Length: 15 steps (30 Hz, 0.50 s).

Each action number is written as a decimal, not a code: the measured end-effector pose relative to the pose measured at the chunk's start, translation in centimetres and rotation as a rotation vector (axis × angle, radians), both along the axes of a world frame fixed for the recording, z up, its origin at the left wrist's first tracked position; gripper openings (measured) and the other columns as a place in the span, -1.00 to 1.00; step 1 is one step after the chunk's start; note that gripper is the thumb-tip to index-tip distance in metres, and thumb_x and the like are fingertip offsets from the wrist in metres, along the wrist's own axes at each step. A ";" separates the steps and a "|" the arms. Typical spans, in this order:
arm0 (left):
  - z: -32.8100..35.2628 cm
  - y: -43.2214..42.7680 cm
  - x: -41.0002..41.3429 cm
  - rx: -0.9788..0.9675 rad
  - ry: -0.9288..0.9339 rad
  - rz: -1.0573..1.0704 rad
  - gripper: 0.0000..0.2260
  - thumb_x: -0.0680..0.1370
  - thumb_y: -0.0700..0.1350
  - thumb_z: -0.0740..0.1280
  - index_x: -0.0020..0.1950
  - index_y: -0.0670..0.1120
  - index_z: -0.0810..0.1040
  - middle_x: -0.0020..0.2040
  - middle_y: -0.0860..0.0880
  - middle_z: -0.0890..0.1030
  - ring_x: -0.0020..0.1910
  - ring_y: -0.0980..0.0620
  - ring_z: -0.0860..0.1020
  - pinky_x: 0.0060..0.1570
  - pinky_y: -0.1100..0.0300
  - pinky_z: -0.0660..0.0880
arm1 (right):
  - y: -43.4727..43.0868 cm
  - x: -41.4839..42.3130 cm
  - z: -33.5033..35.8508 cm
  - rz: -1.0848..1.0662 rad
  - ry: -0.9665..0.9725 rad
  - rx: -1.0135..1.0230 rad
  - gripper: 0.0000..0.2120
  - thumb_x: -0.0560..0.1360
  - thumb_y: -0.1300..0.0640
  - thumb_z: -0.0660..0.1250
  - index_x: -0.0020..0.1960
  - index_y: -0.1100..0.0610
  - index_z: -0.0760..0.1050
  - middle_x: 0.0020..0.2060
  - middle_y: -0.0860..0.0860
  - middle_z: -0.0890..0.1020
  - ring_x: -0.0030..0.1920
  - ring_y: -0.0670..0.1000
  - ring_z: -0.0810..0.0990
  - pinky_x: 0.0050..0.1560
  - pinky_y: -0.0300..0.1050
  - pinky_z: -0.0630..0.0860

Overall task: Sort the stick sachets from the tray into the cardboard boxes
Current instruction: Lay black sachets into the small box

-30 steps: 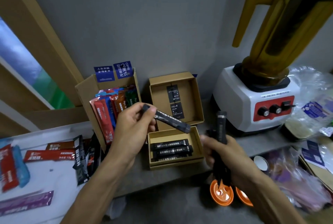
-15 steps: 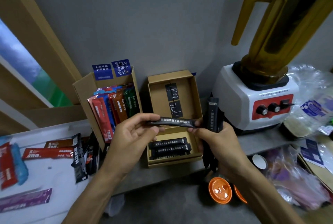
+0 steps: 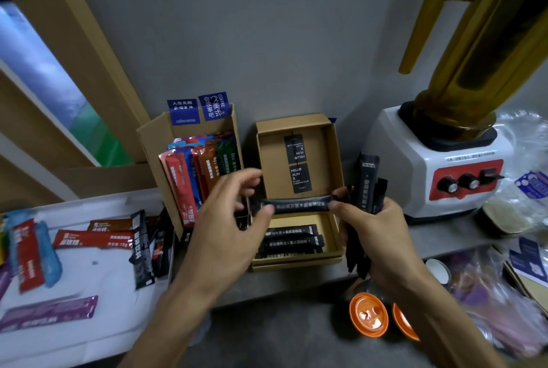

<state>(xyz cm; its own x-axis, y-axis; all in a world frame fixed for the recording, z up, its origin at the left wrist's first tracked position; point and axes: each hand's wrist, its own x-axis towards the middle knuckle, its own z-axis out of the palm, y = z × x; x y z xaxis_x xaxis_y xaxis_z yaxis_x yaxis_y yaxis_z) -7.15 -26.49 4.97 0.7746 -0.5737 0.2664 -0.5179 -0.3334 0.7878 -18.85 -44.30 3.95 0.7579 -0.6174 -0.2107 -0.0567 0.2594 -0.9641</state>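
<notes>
Looking down, we see a black stick sachet (image 3: 296,206) held level over the small open cardboard box (image 3: 296,263), where more black sachets (image 3: 289,241) lie. Our right hand (image 3: 379,234) pinches its right end while clutching an upright bundle of black sachets (image 3: 367,181). Our left hand (image 3: 231,225) has its thumb at the left end, fingers loosely curled; whether they grip, we cannot tell. Coloured sachets (image 3: 195,172) fill the tall box (image 3: 157,160) beside the white tray (image 3: 103,281).
</notes>
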 end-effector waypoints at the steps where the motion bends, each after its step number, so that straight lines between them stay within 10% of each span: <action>1: 0.4 -0.4 0.1 0.098 -0.149 -0.049 -0.70 0.53 0.02 0.38 0.27 0.11 0.53 0.12 0.21 0.53 0.16 0.26 0.46 0.09 0.38 0.39 | 0.1 0.1 0.1 0.021 -0.002 -0.041 -0.91 0.50 0.26 0.42 0.00 0.17 0.59 -0.34 0.05 0.62 -0.40 -0.05 0.60 -0.39 -0.24 0.53; 5: 0.9 -2.3 0.2 0.196 -0.129 -0.152 -0.93 0.57 -0.03 0.38 0.02 0.10 0.65 -0.11 0.16 0.54 -0.07 0.19 0.49 -0.13 0.34 0.41 | 0.4 1.0 0.5 0.073 -0.071 -0.099 -0.91 0.47 0.23 0.47 -0.04 0.15 0.60 -0.33 0.02 0.61 -0.40 -0.04 0.55 -0.36 -0.21 0.53; 12: -0.9 -2.9 -0.7 -0.347 0.762 0.090 -0.89 0.63 -0.22 0.29 0.11 -0.16 0.57 -0.11 -0.11 0.73 -0.08 -0.03 0.71 -0.14 0.23 0.62 | 0.3 0.7 -1.6 0.208 0.101 -0.152 -0.83 0.46 0.17 0.49 0.03 0.18 0.62 -0.29 0.02 0.66 -0.34 -0.05 0.62 -0.37 -0.23 0.54; 15: -2.1 -2.9 -1.1 -0.325 0.858 0.119 -0.87 0.61 -0.20 0.32 0.14 -0.19 0.55 -0.11 -0.15 0.72 -0.13 -0.02 0.71 -0.19 0.23 0.63 | -0.8 1.5 -2.2 0.127 0.162 -0.216 -0.91 0.50 0.19 0.46 -0.01 0.17 0.62 -0.25 0.12 0.68 -0.29 0.14 0.65 -0.32 -0.12 0.60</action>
<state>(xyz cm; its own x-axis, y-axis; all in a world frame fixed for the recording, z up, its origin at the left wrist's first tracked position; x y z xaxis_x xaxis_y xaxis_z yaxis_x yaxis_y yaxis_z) -8.21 -29.40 2.89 0.8299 -0.4752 -0.2922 0.3103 -0.0421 0.9497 -17.34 -45.12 1.71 0.7992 -0.5633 -0.2094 -0.2335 0.0300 -0.9719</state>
